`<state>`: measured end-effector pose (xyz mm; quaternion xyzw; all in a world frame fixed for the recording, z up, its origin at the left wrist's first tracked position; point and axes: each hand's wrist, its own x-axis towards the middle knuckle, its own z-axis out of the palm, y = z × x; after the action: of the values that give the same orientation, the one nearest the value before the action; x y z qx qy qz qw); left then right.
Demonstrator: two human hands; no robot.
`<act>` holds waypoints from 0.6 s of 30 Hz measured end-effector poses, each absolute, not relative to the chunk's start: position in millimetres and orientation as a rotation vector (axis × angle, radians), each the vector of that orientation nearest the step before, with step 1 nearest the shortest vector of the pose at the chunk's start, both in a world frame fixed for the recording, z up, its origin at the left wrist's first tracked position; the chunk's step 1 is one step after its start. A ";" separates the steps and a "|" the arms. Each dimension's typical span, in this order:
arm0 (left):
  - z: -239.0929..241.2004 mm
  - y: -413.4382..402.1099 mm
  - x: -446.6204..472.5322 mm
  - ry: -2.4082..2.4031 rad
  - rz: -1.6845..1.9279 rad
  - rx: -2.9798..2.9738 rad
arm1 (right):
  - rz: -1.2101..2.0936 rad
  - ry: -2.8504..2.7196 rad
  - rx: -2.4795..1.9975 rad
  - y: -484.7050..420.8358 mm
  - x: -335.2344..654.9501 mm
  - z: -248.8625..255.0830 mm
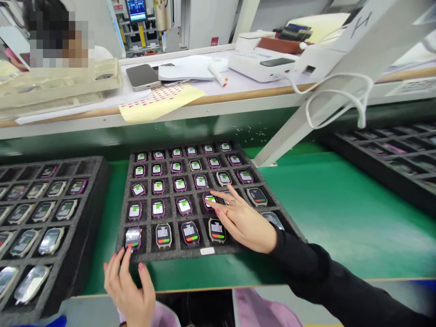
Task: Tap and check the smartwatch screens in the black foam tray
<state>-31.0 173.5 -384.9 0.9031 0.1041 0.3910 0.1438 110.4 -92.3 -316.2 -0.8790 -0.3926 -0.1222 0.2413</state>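
Observation:
A dark foam tray [199,249] lies on the green bench, its compartments filled with smartwatch bodies without straps. My right hand [243,218] reaches over the tray, fingers spread, fingertips at a purple-framed smartwatch [210,201] whose screen shows white and green. It hides part of the compartments beneath it. At the tray's front left corner, my left hand [131,281] has its fingers apart, one fingertip at the lower edge of another smartwatch [133,237]. Along the front row, a smartwatch [164,235] and its neighbours show white text with orange and green buttons.
More foam trays of watches stand at left [63,268] and right [384,168]. A slanted white post [306,106] with a looped white cable [340,93] rises behind. On the shelf are a phone [142,76], a yellow sticker sheet [163,102] and a white device [260,63]. A person sits beyond.

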 end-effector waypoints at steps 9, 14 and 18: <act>-384.1 189.1 -31.7 0.355 0.810 2.572 | -0.308 -1.130 -2.342 -75.0 112.1 -302.0; -382.1 187.8 -32.8 0.406 0.802 2.569 | -0.230 -1.196 -2.318 -50.6 114.9 -303.8; -383.1 187.4 -33.6 0.408 0.827 2.566 | -0.254 -1.236 -2.280 -35.8 116.1 -307.9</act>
<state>-33.6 187.4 -383.1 0.9209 0.1465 0.2968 0.2061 116.1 -35.8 -307.9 -0.8438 -0.4575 -0.0940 0.2644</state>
